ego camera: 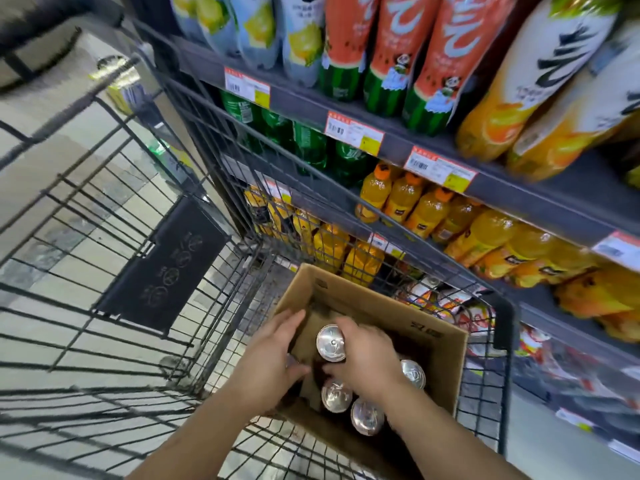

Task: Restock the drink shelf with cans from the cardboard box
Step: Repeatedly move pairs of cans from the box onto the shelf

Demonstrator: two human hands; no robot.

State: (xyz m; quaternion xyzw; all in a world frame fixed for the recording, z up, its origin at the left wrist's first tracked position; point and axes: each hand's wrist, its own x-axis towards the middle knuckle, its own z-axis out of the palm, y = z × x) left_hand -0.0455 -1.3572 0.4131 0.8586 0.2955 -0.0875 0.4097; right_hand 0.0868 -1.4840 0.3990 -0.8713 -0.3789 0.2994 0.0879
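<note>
Both forearms reach down from the bottom edge into an open cardboard box (433,336) that sits in the near right corner of a black wire shopping cart (114,209). Inside the box, the right hand (365,355) is wrapped around the side of one raised can (330,342), fingers curled on its far side and thumb below, so it is holding that can. Its round top is bright silver metal with a small tab in the middle. The left hand (273,355) lies partly closed over the left inner part of the box, with a bit of silver showing under its thumb; whether it grips anything cannot be told.

Three more cans (367,415) stand upright lower in the box, their shiny lids catching the light, two of them near the front wall and one under the right wrist. Plain brown corrugated board forms the box, with flaps folded open and dark print on the right flap.

Right of the cart stands the drink shelf (519,199), made of dark grey boards with red and white price tags (353,132) along the edges. It carries tall plastic bottles in smooth printed wraps: lemon, watermelon and orange above, green bottles and small orange juice bottles (408,202) lower down. Pale glossy tiles cover the floor (69,140).
</note>
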